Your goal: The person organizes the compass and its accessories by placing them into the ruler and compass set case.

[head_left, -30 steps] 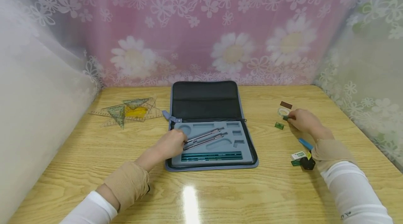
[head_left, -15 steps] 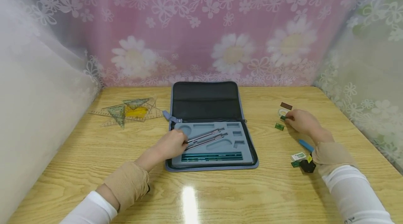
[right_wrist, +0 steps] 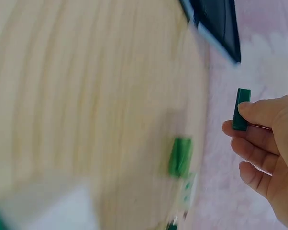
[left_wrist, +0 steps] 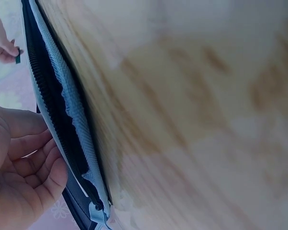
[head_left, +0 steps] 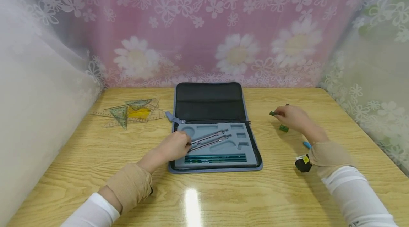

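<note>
Between thumb and index finger, my right hand (head_left: 292, 117) pinches a small flat green block (right_wrist: 242, 109), raised over the table. Another green block (head_left: 283, 128) lies below it. An open zip case (head_left: 207, 101) stands at the middle, with a grey moulded tray (head_left: 188, 165) inside. Two metal compasses (head_left: 211, 141) lie slanted in it, above several green pencils (head_left: 215, 158). At the tray's left edge, my left hand (head_left: 172, 146) has bent fingers over the compasses' lower ends. Its fingertips are hidden behind the case edge (left_wrist: 53, 115), so any grip is unclear.
Clear rulers and set squares (head_left: 119, 115) overlap at the left, with a yellow piece (head_left: 138, 113) among them. Beside the right wrist lie a black object (head_left: 303, 165) and a blue stick (head_left: 307, 144). Empty recesses (head_left: 241, 135) show in the tray.
The right hand has moved left, carrying the green block away from the white ring, which the hand now covers. The left hand has stayed in place.
</note>
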`<move>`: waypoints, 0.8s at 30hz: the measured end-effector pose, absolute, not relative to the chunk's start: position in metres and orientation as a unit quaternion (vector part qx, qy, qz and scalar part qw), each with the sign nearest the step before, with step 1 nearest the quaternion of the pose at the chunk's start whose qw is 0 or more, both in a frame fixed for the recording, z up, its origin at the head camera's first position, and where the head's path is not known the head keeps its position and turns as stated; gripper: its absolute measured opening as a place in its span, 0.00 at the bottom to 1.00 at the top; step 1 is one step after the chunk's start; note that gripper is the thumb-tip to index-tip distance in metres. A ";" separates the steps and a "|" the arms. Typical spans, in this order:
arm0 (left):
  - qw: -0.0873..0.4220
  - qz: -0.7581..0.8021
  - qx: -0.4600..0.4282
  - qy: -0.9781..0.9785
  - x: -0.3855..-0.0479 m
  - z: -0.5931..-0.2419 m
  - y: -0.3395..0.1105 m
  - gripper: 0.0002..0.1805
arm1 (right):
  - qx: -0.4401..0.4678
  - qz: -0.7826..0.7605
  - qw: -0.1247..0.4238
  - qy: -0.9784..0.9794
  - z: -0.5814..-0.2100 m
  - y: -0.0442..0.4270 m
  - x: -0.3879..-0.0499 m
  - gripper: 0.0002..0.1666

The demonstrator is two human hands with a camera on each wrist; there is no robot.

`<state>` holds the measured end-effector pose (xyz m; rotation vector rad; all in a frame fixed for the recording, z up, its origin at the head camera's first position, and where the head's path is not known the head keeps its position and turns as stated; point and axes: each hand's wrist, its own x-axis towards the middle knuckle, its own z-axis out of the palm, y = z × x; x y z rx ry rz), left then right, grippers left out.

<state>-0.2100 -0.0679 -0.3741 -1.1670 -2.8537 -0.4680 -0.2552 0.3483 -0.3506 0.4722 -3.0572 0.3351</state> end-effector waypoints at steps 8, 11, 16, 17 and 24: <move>0.015 -0.148 -0.377 -0.914 -0.212 -0.375 -0.068 0.12 | 0.189 0.190 0.012 -0.963 -0.335 0.305 -0.254 0.11; 0.024 -0.146 -0.381 -0.913 -0.213 -0.375 -0.068 0.14 | 0.201 0.217 0.011 -0.955 -0.331 0.287 -0.257 0.11; 0.023 -0.144 -0.376 -0.915 -0.213 -0.375 -0.068 0.14 | 0.220 0.259 -0.006 -0.941 -0.332 0.254 -0.262 0.12; 0.021 -0.144 -0.374 -0.916 -0.213 -0.375 -0.068 0.14 | 0.226 0.265 -0.009 -0.937 -0.333 0.247 -0.263 0.12; 0.013 -0.146 -0.375 -0.915 -0.210 -0.376 -0.068 0.11 | 0.255 0.263 -0.028 -0.930 -0.349 0.208 -0.264 0.11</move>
